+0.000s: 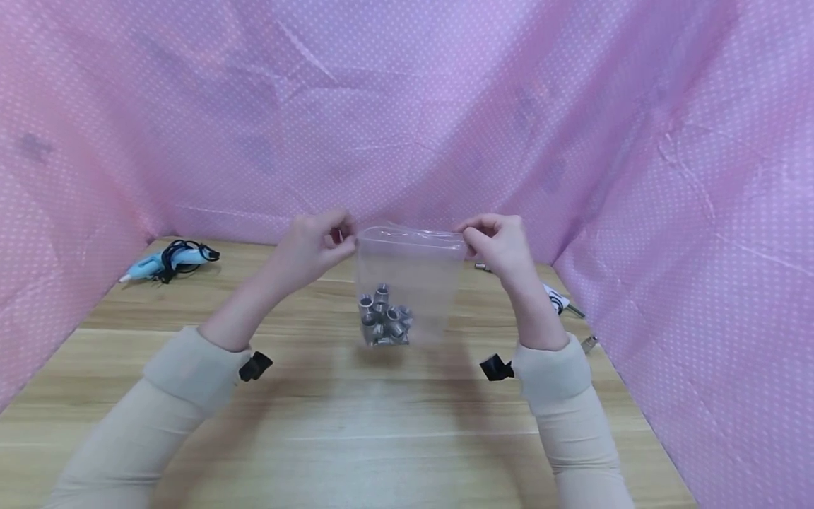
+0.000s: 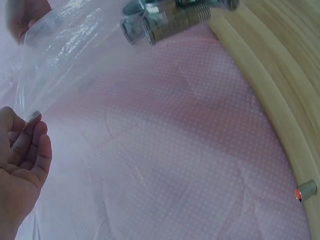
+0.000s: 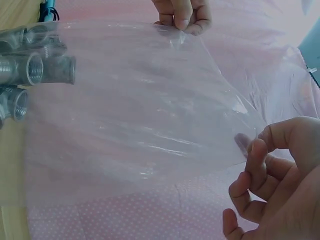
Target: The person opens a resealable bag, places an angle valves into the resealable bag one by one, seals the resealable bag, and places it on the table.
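Observation:
A clear plastic bag (image 1: 426, 290) hangs above the table between both hands. Its top left corner is pinched by my left hand (image 1: 314, 244), thumb against fingers. My right hand (image 1: 499, 244) pinches the top right corner, so the top edge is stretched across. Several grey threaded metal pipe fittings (image 1: 384, 318) lie heaped in the bag's lower left part. Seen from the right wrist, the fittings (image 3: 32, 67) bunch at the far end of the bag (image 3: 130, 110). In the left wrist view the left hand (image 2: 22, 160) grips the film at the edge.
At the back left of the wooden table (image 1: 305, 424) lies a blue pen-shaped tool (image 1: 159, 263) with a black cord. A white item with a dark cord (image 1: 556, 298) and a small metal piece (image 1: 590, 344) lie to the right. Pink dotted cloth (image 1: 407, 113) encloses the back and sides.

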Demonstrator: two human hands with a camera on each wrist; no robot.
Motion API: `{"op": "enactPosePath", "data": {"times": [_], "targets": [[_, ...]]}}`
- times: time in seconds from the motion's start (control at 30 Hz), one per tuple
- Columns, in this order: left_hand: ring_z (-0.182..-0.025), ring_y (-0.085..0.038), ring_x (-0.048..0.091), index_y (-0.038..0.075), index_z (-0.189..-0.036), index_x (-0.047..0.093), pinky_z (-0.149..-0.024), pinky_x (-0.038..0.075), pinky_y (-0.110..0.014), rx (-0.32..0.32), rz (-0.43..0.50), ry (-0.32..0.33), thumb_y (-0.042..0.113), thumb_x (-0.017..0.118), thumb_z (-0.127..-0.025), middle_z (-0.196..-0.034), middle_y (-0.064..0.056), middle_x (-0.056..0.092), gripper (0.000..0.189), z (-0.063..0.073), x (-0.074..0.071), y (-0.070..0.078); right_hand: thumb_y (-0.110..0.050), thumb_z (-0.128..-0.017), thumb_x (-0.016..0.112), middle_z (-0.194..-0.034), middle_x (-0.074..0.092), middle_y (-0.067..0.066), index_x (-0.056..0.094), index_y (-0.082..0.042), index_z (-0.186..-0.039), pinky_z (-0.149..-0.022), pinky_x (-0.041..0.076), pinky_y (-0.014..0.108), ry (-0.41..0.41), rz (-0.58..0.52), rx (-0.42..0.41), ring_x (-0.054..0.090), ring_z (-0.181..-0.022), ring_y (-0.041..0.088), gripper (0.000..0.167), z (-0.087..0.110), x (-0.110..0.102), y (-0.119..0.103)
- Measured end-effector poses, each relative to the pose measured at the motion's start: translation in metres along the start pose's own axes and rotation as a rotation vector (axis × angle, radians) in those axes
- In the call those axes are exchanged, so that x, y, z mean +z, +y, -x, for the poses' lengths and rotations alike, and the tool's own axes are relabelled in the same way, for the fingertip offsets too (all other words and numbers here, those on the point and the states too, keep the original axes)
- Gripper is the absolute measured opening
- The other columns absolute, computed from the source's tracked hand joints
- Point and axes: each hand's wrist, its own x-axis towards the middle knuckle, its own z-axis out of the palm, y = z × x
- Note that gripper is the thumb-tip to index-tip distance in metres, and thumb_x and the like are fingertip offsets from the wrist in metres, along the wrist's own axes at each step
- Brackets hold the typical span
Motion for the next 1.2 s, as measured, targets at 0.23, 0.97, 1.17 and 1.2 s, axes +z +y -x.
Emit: {"op": "enactPosePath", "data": {"times": [0.23,0.97,1.17,1.2], "targets": [[-0.075,-0.016,0.062,-0.001,-0.095,0.062,-0.07,0.055,-0.025,-0.122,0.058,-0.035,-0.004,0.063,-0.083,-0.083,-0.008,0.068,0.012,0.014,0.016,-0.015,-0.003,-0.08,0.052,-0.055,0.054,-0.004,0.073,0.002,-0.091,-0.043,0.028,0.02,-0.089,0.01,0.086,0.043,-0.05,0.007,0.024,-0.002,0.012,0.022],[-0.068,-0.014,0.059,0.008,-0.092,0.07,-0.057,0.045,-0.018,-0.528,0.273,0.004,0.026,0.067,-0.087,-0.085,-0.01,0.071,0.019,0.032,0.036,-0.024,-0.016,-0.086,0.066,-0.084,0.064,0.008,0.07,-0.005,-0.099,-0.067,0.046,0.023,0.048,0.15,-0.341,0.053,-0.075,0.015,0.019,0.0,0.024,0.032],[-0.071,-0.014,0.061,0.007,-0.092,0.07,-0.063,0.049,-0.018,-0.527,0.301,-0.006,0.024,0.068,-0.086,-0.087,-0.008,0.071,0.018,0.032,0.035,-0.024,-0.018,-0.081,0.072,-0.111,0.063,0.01,0.066,-0.006,-0.109,-0.095,0.045,0.037,-0.091,0.213,-0.664,0.053,-0.106,0.025,0.031,0.0,0.052,0.009],[-0.072,-0.015,0.061,0.007,-0.092,0.069,-0.063,0.049,-0.018,-0.524,0.302,-0.009,0.024,0.068,-0.087,-0.087,-0.008,0.07,0.018,0.032,0.035,-0.023,-0.019,-0.08,0.073,-0.114,0.062,0.01,0.066,-0.006,-0.11,-0.098,0.043,0.037,-0.119,0.23,-0.692,0.052,-0.11,0.025,0.033,0.0,0.058,0.006]]}}
